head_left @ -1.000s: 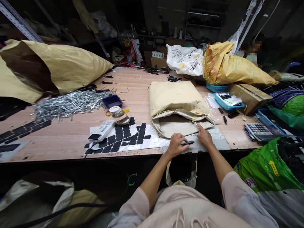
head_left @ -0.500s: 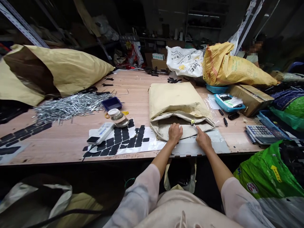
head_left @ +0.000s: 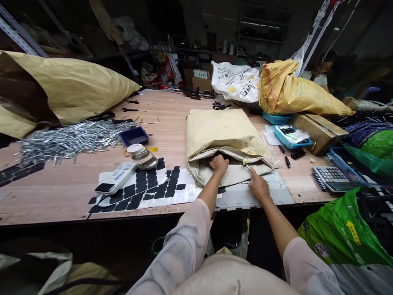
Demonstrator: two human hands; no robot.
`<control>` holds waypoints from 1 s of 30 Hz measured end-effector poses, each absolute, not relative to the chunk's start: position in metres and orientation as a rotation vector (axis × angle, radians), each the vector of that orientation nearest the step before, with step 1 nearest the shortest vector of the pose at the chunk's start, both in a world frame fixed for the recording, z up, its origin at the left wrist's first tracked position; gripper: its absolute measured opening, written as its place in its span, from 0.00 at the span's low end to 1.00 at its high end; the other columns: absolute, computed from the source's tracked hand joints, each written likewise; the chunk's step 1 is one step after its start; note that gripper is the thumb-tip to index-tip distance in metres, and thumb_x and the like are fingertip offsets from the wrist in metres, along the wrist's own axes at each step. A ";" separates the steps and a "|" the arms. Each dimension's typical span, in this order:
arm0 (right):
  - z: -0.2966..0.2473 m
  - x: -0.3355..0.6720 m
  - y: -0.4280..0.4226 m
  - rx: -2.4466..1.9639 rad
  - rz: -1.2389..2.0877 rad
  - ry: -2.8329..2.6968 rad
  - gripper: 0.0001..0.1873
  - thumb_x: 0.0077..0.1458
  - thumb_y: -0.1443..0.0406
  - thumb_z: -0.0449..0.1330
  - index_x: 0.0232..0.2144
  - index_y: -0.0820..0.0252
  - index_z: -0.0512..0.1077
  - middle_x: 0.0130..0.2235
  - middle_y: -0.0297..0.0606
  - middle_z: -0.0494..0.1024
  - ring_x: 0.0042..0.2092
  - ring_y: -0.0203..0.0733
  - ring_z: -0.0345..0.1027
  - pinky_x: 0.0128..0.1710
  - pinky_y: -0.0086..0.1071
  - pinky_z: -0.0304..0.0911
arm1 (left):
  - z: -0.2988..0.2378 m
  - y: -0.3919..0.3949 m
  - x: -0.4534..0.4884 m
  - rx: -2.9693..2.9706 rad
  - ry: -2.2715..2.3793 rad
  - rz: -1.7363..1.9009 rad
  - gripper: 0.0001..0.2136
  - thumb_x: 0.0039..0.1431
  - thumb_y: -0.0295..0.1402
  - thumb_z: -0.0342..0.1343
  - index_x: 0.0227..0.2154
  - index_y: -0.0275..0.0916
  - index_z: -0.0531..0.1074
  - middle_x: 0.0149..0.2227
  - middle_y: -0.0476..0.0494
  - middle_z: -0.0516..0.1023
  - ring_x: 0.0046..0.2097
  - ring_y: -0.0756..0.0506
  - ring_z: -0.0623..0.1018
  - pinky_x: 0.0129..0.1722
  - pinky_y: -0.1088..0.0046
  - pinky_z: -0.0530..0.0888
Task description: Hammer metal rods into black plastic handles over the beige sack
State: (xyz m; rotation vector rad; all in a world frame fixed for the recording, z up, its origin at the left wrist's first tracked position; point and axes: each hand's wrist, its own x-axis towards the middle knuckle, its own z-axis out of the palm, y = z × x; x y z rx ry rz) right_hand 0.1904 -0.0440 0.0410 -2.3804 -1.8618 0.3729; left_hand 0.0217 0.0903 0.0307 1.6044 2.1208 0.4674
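Near the counter's front edge [head_left: 67,211], the sack [head_left: 217,127] is best held wide: right hand [head_left: 259,188] clamped on rod [head_left: 245,162], left hand's [head_left: 220,164] fingers unclear.

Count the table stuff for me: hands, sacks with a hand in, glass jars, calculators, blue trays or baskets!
Hands: 2
Sack with a hand in: 1
Glass jar: 1
Calculator: 1
Blue trays or baskets: 4
Total: 9
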 end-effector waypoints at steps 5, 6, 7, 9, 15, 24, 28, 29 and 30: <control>0.044 0.190 -0.044 -2.402 0.374 -1.872 0.31 0.67 0.66 0.44 0.71 0.50 0.50 0.45 0.47 0.79 0.44 0.49 0.74 0.42 0.36 0.63 | 0.017 0.034 -0.002 1.938 1.808 0.562 0.09 0.55 0.41 0.63 0.34 0.44 0.80 0.42 0.41 0.79 0.52 0.35 0.68 0.50 0.57 0.62; 0.045 0.191 -0.044 -2.400 0.378 -1.868 0.31 0.67 0.66 0.44 0.70 0.50 0.50 0.45 0.47 0.79 0.44 0.50 0.74 0.42 0.37 0.63 | 0.013 0.023 -0.002 1.988 1.726 0.572 0.08 0.55 0.41 0.63 0.35 0.45 0.80 0.40 0.43 0.79 0.51 0.36 0.68 0.50 0.59 0.62; 0.045 0.191 -0.044 -2.393 0.380 -1.861 0.31 0.67 0.66 0.44 0.70 0.50 0.51 0.45 0.46 0.79 0.44 0.50 0.74 0.42 0.37 0.63 | 0.009 0.015 -0.001 2.027 1.664 0.593 0.08 0.55 0.41 0.63 0.36 0.46 0.80 0.40 0.44 0.79 0.50 0.38 0.68 0.50 0.60 0.62; 0.046 0.193 -0.046 -2.358 0.391 -1.847 0.30 0.67 0.65 0.44 0.70 0.49 0.53 0.46 0.46 0.79 0.45 0.50 0.73 0.43 0.37 0.63 | 0.002 0.003 0.003 2.075 1.605 0.670 0.09 0.57 0.42 0.62 0.40 0.48 0.81 0.40 0.45 0.77 0.50 0.40 0.68 0.50 0.61 0.62; 0.044 0.195 -0.072 -2.127 0.393 -1.700 0.29 0.68 0.64 0.43 0.70 0.50 0.55 0.56 0.40 0.76 0.50 0.47 0.72 0.48 0.33 0.64 | -0.004 -0.002 0.007 2.091 1.588 0.770 0.10 0.58 0.41 0.63 0.42 0.49 0.81 0.41 0.45 0.76 0.49 0.41 0.68 0.51 0.62 0.63; 0.046 0.183 -0.102 -2.000 0.353 -1.803 0.30 0.67 0.66 0.43 0.69 0.54 0.55 0.57 0.39 0.76 0.54 0.46 0.70 0.52 0.33 0.65 | -0.001 -0.001 0.007 2.041 1.582 0.764 0.09 0.57 0.40 0.63 0.41 0.49 0.81 0.41 0.46 0.76 0.50 0.41 0.67 0.52 0.62 0.62; 0.042 0.180 -0.102 -2.057 0.381 -1.870 0.30 0.66 0.67 0.45 0.69 0.50 0.57 0.55 0.38 0.77 0.54 0.46 0.71 0.53 0.34 0.65 | -0.001 -0.001 0.007 2.039 1.587 0.755 0.08 0.58 0.39 0.63 0.41 0.51 0.81 0.42 0.47 0.76 0.51 0.41 0.67 0.52 0.61 0.61; 0.041 0.180 -0.101 -2.070 0.393 -1.875 0.30 0.66 0.67 0.45 0.68 0.50 0.58 0.55 0.38 0.77 0.53 0.46 0.71 0.53 0.35 0.65 | -0.001 -0.001 0.007 2.036 1.590 0.755 0.08 0.58 0.39 0.63 0.40 0.51 0.81 0.42 0.47 0.76 0.51 0.41 0.67 0.52 0.61 0.61; 0.040 0.180 -0.100 -2.071 0.396 -1.872 0.29 0.66 0.67 0.45 0.68 0.50 0.58 0.55 0.38 0.77 0.54 0.46 0.71 0.53 0.35 0.65 | -0.001 -0.001 0.007 2.035 1.590 0.755 0.08 0.58 0.39 0.63 0.40 0.51 0.81 0.42 0.47 0.76 0.51 0.41 0.67 0.52 0.61 0.61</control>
